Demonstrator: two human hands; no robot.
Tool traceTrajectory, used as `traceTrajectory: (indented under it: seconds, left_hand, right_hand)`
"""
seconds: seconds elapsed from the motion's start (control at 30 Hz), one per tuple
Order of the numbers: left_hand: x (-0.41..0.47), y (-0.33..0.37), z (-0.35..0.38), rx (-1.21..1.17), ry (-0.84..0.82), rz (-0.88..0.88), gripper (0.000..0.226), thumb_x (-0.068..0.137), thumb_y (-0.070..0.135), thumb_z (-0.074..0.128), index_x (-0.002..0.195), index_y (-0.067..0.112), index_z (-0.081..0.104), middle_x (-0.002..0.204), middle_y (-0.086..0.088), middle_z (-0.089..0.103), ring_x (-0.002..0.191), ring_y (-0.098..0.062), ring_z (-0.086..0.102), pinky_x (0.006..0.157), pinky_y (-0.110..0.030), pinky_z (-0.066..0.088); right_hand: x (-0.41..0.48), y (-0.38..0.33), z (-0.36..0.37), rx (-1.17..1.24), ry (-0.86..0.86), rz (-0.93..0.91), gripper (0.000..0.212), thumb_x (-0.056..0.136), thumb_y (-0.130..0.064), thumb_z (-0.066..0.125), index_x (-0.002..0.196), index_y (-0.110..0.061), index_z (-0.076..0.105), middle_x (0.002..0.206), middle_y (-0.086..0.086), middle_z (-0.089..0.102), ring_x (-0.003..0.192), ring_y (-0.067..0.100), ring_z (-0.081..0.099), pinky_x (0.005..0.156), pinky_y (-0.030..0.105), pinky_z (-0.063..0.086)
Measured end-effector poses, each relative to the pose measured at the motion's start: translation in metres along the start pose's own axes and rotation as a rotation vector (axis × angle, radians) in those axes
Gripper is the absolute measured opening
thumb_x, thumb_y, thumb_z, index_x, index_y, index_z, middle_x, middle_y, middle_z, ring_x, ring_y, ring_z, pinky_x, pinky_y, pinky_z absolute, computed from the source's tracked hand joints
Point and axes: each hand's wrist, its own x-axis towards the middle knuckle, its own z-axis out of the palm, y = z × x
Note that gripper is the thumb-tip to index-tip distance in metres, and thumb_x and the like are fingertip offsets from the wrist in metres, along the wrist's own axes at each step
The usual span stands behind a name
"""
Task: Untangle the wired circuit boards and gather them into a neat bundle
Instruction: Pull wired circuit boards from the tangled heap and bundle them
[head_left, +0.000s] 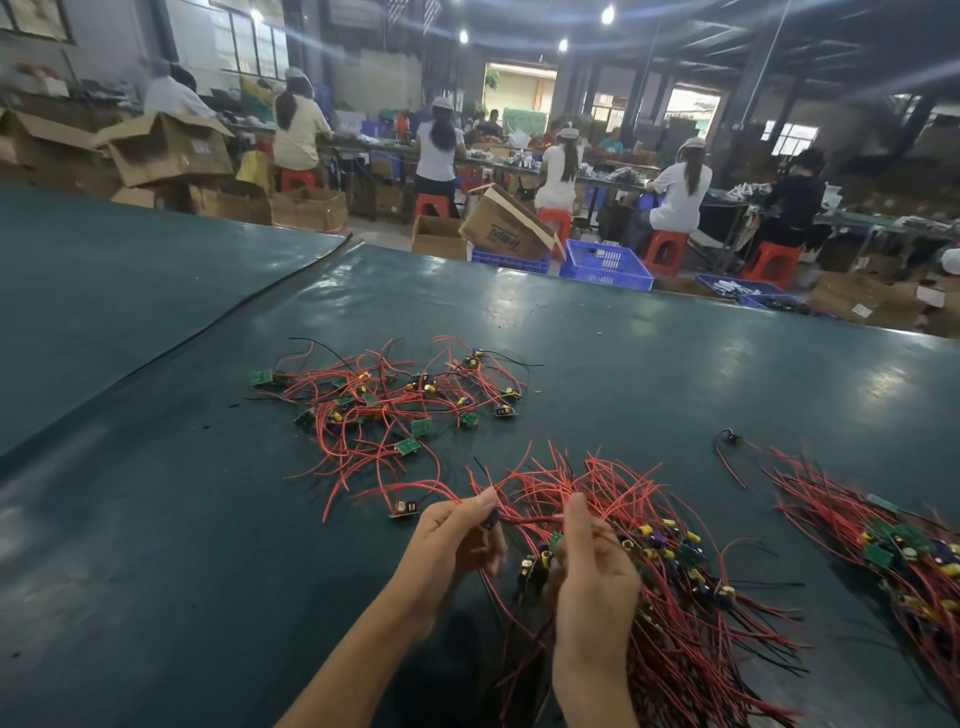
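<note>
held bundle (675, 571): wired boards with red leads fanned out, lying on the green mat (156, 467)
right hand (592, 577): fingers curled round the held bundle, hiding part of it
left hand (457, 545): just left of the held bundle, pinching one wired board (491, 519)
loose tangle (395, 405): beyond the held bundle, to its left, apart from it
second bundle (904, 551): right of the held bundle, apart
blue crate (605, 262): far beyond the held bundle, off the mat

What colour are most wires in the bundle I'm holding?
Mostly red, few black; bundle shows best in head view.
</note>
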Motion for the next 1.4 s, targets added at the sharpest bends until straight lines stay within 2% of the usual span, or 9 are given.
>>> traceTrajectory:
  seconds: [0.17,0.27,0.37,0.43,0.53,0.63,0.77,1.17,1.4]
  left_hand:
    - [-0.003,-0.001,0.005,0.136,-0.165,-0.019,0.048,0.092,0.046,0.053,0.055,0.019,0.068,0.049,0.007,0.057,0.043,-0.005,0.051,0.049,-0.014,0.041]
    - [-0.003,-0.002,0.005,0.215,-0.155,0.003,0.056,0.095,0.047,0.044,0.049,0.021,0.064,0.048,0.011,0.056,0.045,-0.001,0.052,0.052,-0.012,0.041]
    - [0.002,-0.008,0.001,0.281,-0.072,0.052,0.065,0.09,0.058,0.046,0.054,0.006,0.06,0.054,-0.008,0.056,0.052,-0.016,0.053,0.057,-0.024,0.044]
    - [0.004,-0.012,-0.004,0.337,0.058,0.096,0.062,0.093,0.053,0.044,0.056,0.006,0.063,0.057,-0.012,0.059,0.056,-0.018,0.055,0.059,-0.029,0.045]
    - [0.006,-0.02,-0.014,0.745,0.266,0.246,0.033,0.094,0.04,0.057,0.072,0.019,0.07,0.07,0.001,0.066,0.066,-0.006,0.057,0.065,-0.032,0.045]
    - [0.004,-0.025,-0.018,1.232,0.168,0.228,0.027,0.087,0.04,0.064,0.112,0.032,0.067,0.117,0.018,0.061,0.11,-0.002,0.05,0.099,-0.027,0.035]
    - [0.002,-0.035,-0.019,1.476,0.031,0.161,0.043,0.087,0.052,0.054,0.129,0.042,0.053,0.137,0.024,0.043,0.127,-0.006,0.034,0.101,-0.024,0.019]
    - [0.004,-0.025,-0.014,0.969,0.337,0.426,0.017,0.085,0.01,0.072,0.098,0.02,0.074,0.09,0.012,0.069,0.087,-0.003,0.063,0.081,-0.018,0.049]
    - [0.011,-0.006,-0.011,-0.189,0.488,0.05,0.009,0.085,0.003,0.066,0.089,0.009,0.071,0.075,-0.003,0.072,0.069,-0.013,0.067,0.061,-0.017,0.053]
  right_hand:
    - [-0.01,0.01,0.004,-0.251,-0.338,-0.119,0.051,0.087,-0.054,0.048,0.064,-0.013,0.068,0.06,-0.001,0.066,0.058,0.009,0.062,0.057,0.017,0.048]
    - [-0.008,0.011,0.001,-0.326,-0.212,-0.042,0.055,0.081,-0.069,0.035,0.073,-0.034,0.076,0.068,-0.011,0.073,0.068,-0.002,0.067,0.062,0.009,0.048]
    - [-0.003,0.014,0.0,-0.231,-0.038,0.165,0.068,0.085,-0.069,0.039,0.072,-0.012,0.074,0.073,0.005,0.073,0.074,0.018,0.071,0.075,0.033,0.055]
    - [-0.001,0.01,-0.002,-0.095,0.042,0.31,0.066,0.088,-0.066,0.045,0.065,-0.007,0.063,0.062,0.008,0.064,0.057,0.022,0.061,0.061,0.032,0.052]
    - [0.002,0.001,-0.002,0.138,0.093,0.34,0.051,0.096,-0.055,0.043,0.066,-0.014,0.051,0.047,-0.004,0.035,0.036,0.008,0.025,0.034,0.021,0.02]
    - [0.005,0.001,-0.004,0.264,0.084,0.324,0.049,0.103,-0.048,0.035,0.077,-0.01,0.053,0.048,-0.004,0.037,0.034,0.007,0.024,0.031,0.018,0.021]
    - [0.006,0.001,-0.007,0.365,0.092,0.318,0.052,0.1,-0.053,0.033,0.084,-0.011,0.057,0.047,-0.004,0.039,0.032,0.007,0.027,0.031,0.019,0.024]
    - [0.003,0.004,-0.003,0.229,0.055,0.182,0.038,0.096,-0.044,0.047,0.086,-0.009,0.059,0.052,-0.003,0.038,0.037,0.007,0.027,0.034,0.02,0.023]
    - [0.0,0.008,0.001,0.139,-0.027,0.116,0.037,0.081,-0.048,0.055,0.076,-0.013,0.064,0.053,-0.003,0.043,0.039,0.007,0.029,0.036,0.02,0.022]
